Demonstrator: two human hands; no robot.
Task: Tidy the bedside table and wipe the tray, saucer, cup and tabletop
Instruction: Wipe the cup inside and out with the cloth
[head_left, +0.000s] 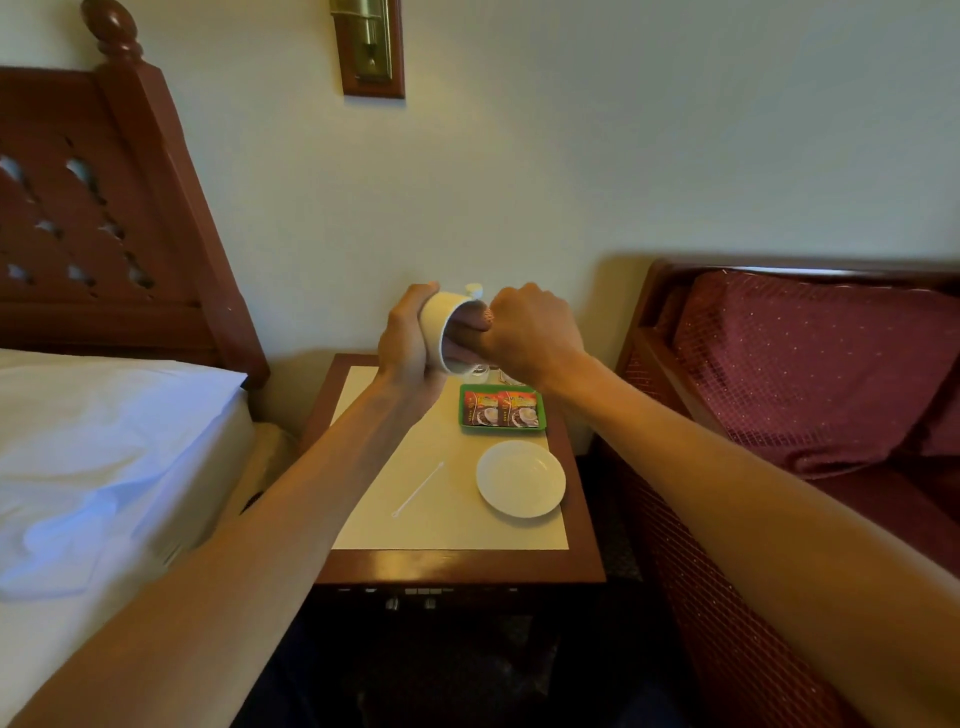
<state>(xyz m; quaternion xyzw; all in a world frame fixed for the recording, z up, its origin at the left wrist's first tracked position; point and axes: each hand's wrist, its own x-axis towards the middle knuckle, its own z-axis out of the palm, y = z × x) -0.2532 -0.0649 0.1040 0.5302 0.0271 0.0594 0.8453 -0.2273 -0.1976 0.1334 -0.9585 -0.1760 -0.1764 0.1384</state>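
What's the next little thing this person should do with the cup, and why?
Probably twist the right hand round inside the cup: the left hand grips it tilted, and the right fingers reach into its mouth.

Two bare arms reach up from the bottom corners of the frame and meet at its centre. The left forearm (234, 519) rises from the lower left, its wrist bent slightly back. The left hand (408, 345) grips a cup (439, 317) round its outer wall, thumb near the top edge and palm against the side, so that the cup lies tipped with its mouth facing right. The right forearm (727, 467) runs in from the lower right, with the wrist straight. The right hand (532, 332) shows its back to the camera, knuckles up, its fingers (465, 332) curled and pushed inside the cup's mouth. Whether they hold anything there is hidden.
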